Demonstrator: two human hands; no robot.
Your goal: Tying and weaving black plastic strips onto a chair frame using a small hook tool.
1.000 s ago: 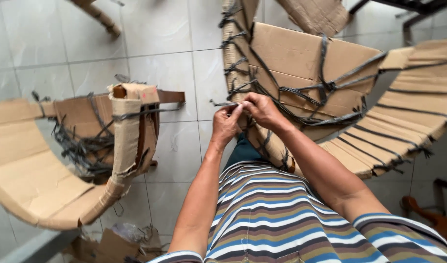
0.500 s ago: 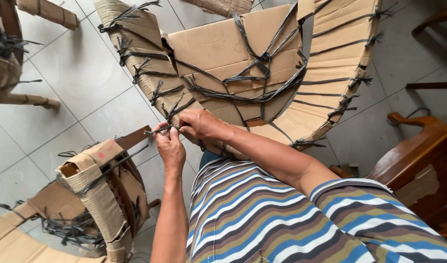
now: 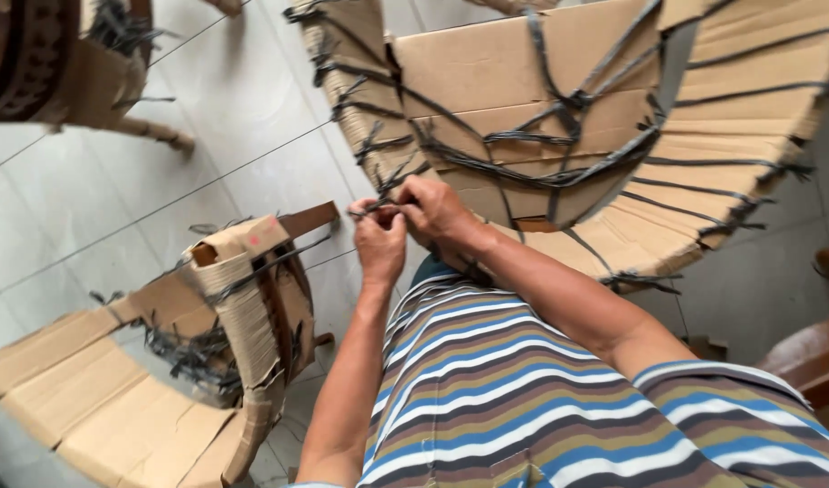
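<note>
Left hand (image 3: 379,242) and right hand (image 3: 437,210) are pinching a dark strap (image 3: 371,207) between closed fingertips — directly against the cardboard-wrapped chair (image 3: 559,117), just beyond the knuckles.

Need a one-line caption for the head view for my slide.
Both hands, left hand and right hand, pinch a black strap at the edge of a cardboard-wrapped chair over a tiled floor.

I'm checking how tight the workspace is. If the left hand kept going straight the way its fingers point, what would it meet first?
Most likely the black strap it is pinching, then the cardboard-wrapped furniture piece right behind. The left hand points up and away, beside the right hand. Depth is hard to judge.
</note>
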